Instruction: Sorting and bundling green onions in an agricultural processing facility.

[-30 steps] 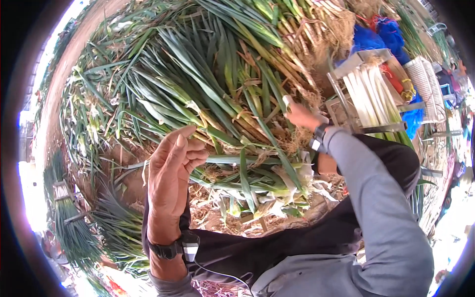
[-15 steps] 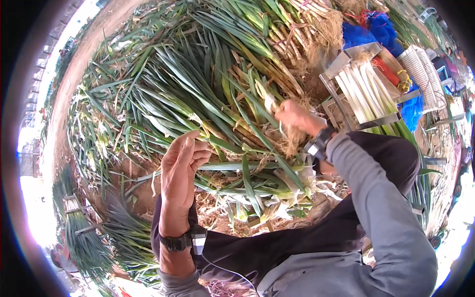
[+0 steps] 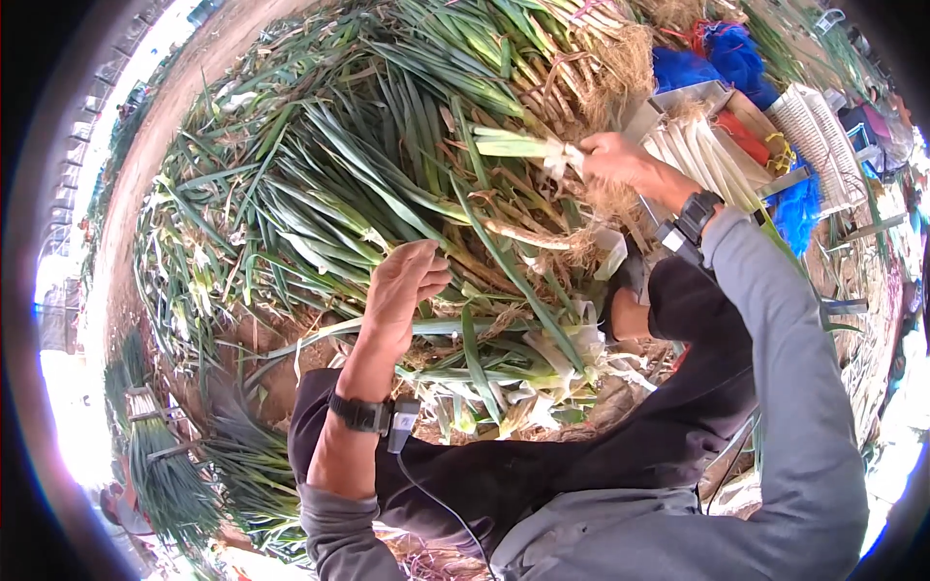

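My right hand (image 3: 620, 165) is closed round the root end of a leek (image 3: 528, 147), whose pale green leaves point left above the pile. Brown stringy roots hang just below that hand. My left hand (image 3: 407, 281) has its fingers curled in at the near edge of a big heap of leeks (image 3: 417, 165), in front of the leaves. Whether anything is between its fingers is hidden. One leek (image 3: 542, 235) with a dirty root end lies across the heap between my two hands.
To the right, a metal rack (image 3: 702, 97) holds cleaned white leeks (image 3: 705, 145), beside a white basket (image 3: 819, 145) and blue netting (image 3: 736, 63). Peelings (image 3: 542, 412) cover the ground by my legs. A tied leek bundle (image 3: 160, 455) is at the lower left.
My right hand has lifted up and to the right with the leek, which now points left. My left hand has moved a little up and right, its fingers more curled.
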`<state>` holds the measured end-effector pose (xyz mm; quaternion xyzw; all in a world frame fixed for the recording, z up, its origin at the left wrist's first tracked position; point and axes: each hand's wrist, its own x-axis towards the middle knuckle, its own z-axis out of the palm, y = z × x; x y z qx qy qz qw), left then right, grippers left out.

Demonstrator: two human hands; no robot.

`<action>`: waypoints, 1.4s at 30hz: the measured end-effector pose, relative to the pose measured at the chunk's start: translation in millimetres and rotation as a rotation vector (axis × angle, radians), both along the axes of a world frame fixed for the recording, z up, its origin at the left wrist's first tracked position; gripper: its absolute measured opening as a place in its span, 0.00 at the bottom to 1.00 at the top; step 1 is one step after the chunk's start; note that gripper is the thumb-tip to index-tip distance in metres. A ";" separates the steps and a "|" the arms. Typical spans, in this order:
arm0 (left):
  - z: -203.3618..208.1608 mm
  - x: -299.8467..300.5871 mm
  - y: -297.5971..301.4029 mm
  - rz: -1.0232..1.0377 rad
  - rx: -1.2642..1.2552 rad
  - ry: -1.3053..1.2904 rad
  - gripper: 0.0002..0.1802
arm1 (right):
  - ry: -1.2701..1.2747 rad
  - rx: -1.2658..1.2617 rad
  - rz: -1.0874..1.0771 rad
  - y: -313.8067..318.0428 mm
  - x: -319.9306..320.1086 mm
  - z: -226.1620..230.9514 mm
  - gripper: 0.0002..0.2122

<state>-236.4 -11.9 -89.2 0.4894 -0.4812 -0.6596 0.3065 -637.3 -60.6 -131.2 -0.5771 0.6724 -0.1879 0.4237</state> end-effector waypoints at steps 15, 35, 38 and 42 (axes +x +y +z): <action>-167.4 -163.0 -21.1 0.138 0.511 0.560 0.16 | -0.356 -0.054 0.092 86.8 82.4 -101.4 0.29; 16.7 -52.8 52.1 -0.156 0.354 0.204 0.17 | -1.262 0.050 -0.363 37.4 174.0 -12.3 0.22; 64.0 -23.1 86.0 -0.047 0.232 0.278 0.21 | -0.895 -0.256 -0.253 39.6 220.8 27.8 0.20; 86.7 16.9 104.2 -0.117 0.023 0.216 0.28 | -0.575 -0.536 0.011 71.5 237.0 109.4 0.20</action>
